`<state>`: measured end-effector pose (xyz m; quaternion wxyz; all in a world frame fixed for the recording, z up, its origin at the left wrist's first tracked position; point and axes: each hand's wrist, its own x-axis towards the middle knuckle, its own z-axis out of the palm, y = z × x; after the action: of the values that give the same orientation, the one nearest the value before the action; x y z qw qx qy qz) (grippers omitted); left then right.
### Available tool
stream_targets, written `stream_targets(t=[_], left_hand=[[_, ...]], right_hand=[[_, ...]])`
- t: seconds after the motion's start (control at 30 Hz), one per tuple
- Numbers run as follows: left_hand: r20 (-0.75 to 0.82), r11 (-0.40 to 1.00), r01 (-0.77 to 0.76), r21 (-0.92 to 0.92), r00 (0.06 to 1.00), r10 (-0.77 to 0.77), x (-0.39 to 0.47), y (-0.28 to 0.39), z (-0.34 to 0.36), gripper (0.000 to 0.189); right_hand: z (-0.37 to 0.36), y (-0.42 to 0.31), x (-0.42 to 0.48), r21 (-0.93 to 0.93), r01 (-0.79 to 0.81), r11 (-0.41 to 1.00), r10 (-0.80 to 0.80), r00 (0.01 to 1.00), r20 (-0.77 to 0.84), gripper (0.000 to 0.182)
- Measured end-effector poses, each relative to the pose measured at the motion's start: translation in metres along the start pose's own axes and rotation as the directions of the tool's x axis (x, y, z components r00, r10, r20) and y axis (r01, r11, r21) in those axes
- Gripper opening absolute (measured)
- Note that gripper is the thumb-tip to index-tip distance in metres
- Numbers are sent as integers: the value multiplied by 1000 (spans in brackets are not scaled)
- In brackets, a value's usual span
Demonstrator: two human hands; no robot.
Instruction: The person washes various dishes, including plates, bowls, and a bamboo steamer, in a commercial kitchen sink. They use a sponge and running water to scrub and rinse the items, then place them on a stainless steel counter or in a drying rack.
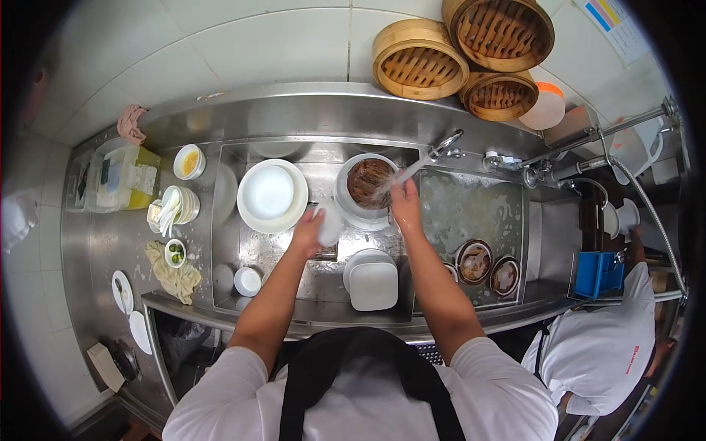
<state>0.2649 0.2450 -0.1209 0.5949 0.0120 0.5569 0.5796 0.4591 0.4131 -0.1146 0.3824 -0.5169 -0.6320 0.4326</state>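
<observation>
My left hand (309, 234) grips a small white dish (329, 223), blurred, over the middle of the steel sink basin (325, 286). My right hand (406, 205) is closed around the lower end of a pale hose (413, 169) that runs down from the faucet (448, 144). Water sprays from it to the left, over a brown slatted round piece (370, 182) lying in a white bowl (341, 205). Left of that, a white bowl (268, 192) sits inside a larger one. Squarish white dishes (374, 286) are stacked nearer my body, and a small white bowl (247, 281) stands front left.
Cloudy water fills the right basin (463, 204), with brown round dishes (474, 262) in it. Bamboo steamers (421, 60) stand behind. On the left counter are stacked bowls with spoons (174, 209), a cloth (174, 278) and a plastic tub (118, 176). A co-worker (598, 342) handles white dishes at right.
</observation>
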Motion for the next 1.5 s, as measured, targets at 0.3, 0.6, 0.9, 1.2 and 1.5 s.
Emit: stream_targets(t=[0.3, 0.6, 0.9, 1.2, 1.5], left_hand=[[237, 889, -320, 327, 939, 251, 68, 18, 139, 29], [205, 946, -283, 159, 947, 249, -3, 9, 132, 36], [1, 235, -70, 969, 960, 282, -14, 41, -49, 45], [-139, 460, -148, 876, 834, 534, -180, 177, -162, 48], [-331, 378, -93, 921, 324, 887, -193, 426, -379, 42]], right_hand=[[-20, 93, -6, 83, -22, 996, -10, 930, 368, 41], [7, 15, -8, 384, -628, 677, 586, 775, 235, 42], [24, -20, -12, -599, 559, 573, -96, 771, 629, 16], [8, -54, -15, -630, 692, 353, -267, 719, 641, 42], [-2, -28, -61, 577, -513, 636, 410, 857, 311, 38]])
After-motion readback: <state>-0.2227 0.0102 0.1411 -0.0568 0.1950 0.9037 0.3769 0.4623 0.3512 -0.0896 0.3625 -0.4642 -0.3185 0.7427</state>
